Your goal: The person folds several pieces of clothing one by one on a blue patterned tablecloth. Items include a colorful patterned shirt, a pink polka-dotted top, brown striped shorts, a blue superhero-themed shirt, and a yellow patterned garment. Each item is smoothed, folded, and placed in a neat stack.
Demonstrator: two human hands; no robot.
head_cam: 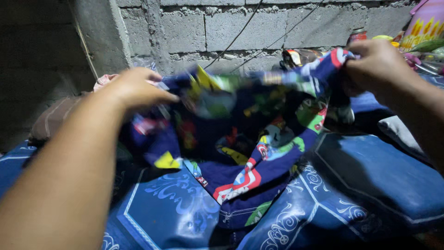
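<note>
Currently, dark blue cartoon-print cloth garment [259,139] hangs crumpled, sagging centre, between left hand [134,88] at 10 o'clock and right hand [377,62] at 2 o'clock, both clamped on its upper edge.

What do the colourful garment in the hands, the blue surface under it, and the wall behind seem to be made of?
Colourful garment: soft printed fabric, probably cotton knit; it sags and folds between the left hand and right hand.
Blue surface: padded textile, slightly shiny, with pale swirl print and stitched-looking seams; perhaps a mattress.
Wall: rough grey concrete blocks with mortar joints, unpainted.
</note>
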